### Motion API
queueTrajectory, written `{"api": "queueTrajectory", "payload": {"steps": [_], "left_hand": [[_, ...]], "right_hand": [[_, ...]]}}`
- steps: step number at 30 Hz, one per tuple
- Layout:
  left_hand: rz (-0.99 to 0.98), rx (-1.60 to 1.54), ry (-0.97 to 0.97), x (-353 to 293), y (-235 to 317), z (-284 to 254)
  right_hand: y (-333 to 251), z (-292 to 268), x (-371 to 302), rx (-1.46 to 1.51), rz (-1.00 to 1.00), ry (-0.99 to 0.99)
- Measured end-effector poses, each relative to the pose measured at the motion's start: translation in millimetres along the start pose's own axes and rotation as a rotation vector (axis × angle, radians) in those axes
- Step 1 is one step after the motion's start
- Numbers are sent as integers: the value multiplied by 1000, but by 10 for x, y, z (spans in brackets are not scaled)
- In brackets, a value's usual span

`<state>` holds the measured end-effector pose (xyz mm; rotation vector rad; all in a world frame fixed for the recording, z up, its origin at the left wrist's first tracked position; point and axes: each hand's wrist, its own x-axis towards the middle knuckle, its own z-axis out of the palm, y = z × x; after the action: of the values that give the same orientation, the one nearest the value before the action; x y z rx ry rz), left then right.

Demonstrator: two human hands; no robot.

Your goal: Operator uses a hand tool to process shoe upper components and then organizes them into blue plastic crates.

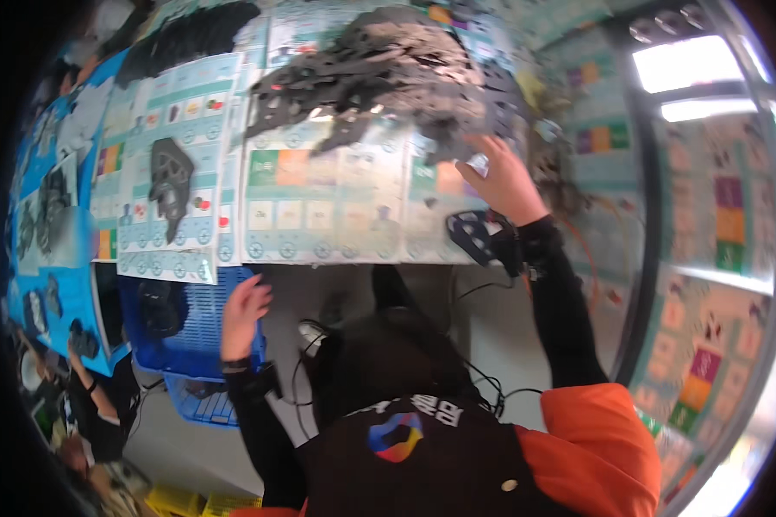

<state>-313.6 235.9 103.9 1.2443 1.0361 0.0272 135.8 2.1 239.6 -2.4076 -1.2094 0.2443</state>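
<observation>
A heap of flat dark grey pieces with cut-outs (pixel 397 73) spreads over the far part of the table; their exact kind is unclear. My right hand (pixel 507 181) is at the heap's near right side, thumb and fingers apart, with nothing visible in it. Beside that wrist, a black piece with holes (pixel 470 235) rests at the table's front edge. My left hand (pixel 245 317) hangs just off the front edge, above the right end of a blue basket, its fingers loosely bent and apart, holding nothing. One similar grey piece (pixel 172 183) lies alone on the left printed sheet.
Printed sheets (pixel 328 207) cover the table. The blue basket (pixel 207 332), with a dark item inside, stands below the left edge. Black cables (pixel 483 379) run near my legs. At the far left, other people work by a blue table (pixel 78 258). A printed panel wall (pixel 707 345) rises at right.
</observation>
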Motion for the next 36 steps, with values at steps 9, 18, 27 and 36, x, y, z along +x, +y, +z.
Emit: {"api": "queueTrajectory", "payload": {"steps": [9, 18, 27, 36], "left_hand": [[243, -74, 441, -1998, -150, -473], [860, -615, 233, -3333, 1245, 1168], [991, 95, -42, -3249, 1424, 1406], [296, 64, 147, -2899, 1122, 1371]], "right_hand": [[1172, 1412, -2062, -507, 474, -327], [1700, 1408, -2175, -436, 190, -429], [1989, 880, -1834, -401, 276, -258], [1090, -83, -373, 1235, 683, 79]]}}
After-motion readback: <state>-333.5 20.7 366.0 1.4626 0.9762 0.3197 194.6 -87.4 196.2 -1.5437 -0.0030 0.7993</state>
